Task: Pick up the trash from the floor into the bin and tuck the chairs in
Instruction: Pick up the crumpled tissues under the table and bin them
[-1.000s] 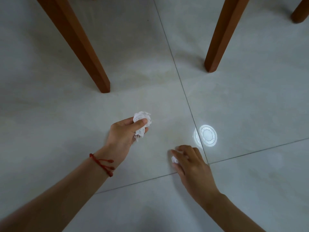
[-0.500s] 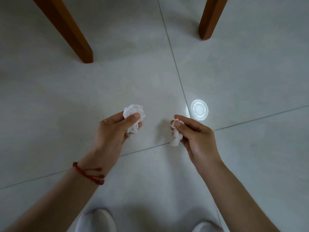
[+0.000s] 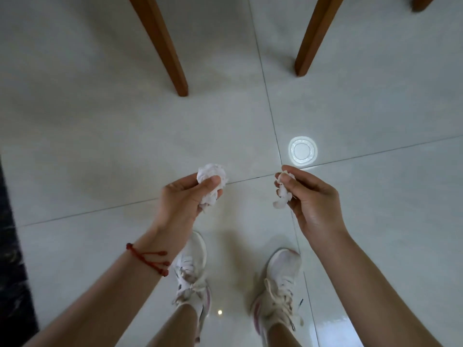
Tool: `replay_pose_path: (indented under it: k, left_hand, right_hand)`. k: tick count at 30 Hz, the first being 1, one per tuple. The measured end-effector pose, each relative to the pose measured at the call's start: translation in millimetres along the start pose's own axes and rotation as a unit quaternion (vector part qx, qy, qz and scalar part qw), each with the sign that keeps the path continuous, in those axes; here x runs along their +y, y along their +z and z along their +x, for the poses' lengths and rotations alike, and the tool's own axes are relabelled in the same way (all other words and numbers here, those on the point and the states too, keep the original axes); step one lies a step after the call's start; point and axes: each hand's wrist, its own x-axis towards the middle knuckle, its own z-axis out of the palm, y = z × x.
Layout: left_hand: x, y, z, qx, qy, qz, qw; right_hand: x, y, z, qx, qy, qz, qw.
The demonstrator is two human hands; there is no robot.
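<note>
My left hand (image 3: pixel 181 200) grips a crumpled white tissue ball (image 3: pixel 211 175) between thumb and fingers, lifted above the pale tiled floor. My right hand (image 3: pixel 312 199) pinches a smaller crumpled white tissue scrap (image 3: pixel 282 195), which hangs below the fingertips. The two hands are level with each other, about a hand's width apart. Two brown wooden chair legs (image 3: pixel 162 46) (image 3: pixel 315 33) stand on the floor ahead of the hands. No bin is in view.
The tip of a third wooden leg (image 3: pixel 423 2) shows at the top right. My feet in white sneakers (image 3: pixel 193 269) (image 3: pixel 280 284) stand below the hands. A bright round light reflection (image 3: pixel 302 152) lies on the tile. A dark strip (image 3: pixel 10 246) runs along the left edge.
My right hand picked the small tissue off the floor and both hands rose. The view pulled back and up, bringing my sneakers into sight.
</note>
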Motion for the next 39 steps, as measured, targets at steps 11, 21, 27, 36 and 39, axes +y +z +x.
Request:
replay_pose_path:
  k: [11,21,27,36,39]
  left_hand:
    - [113,21,-157,0.030,-0.002,-0.012,0.999]
    - [182,18,-295,0.086,0.016,-0.150,0.985]
    - [204,2,-367,0.129,0.047,-0.251,0.958]
    - [189,-60,-448,0.218,0.072,-0.363,0.903]
    - [175,-87,-474,0.246,0.082,-0.400,0.879]
  right_hand:
    - [-131,29,-138,-0.020,-0.019,0.015,1.000]
    - [-222,55,-254,-0.070,-0.029,0.002,0.997]
    - [-255,85,-321,-0.146,-0.036,-0.050,0.987]
    - [-244,140,-398,-0.224,0.020,-0.125,0.966]
    - [-227,164,-428,-0.257,0.052,-0.151,0.953]
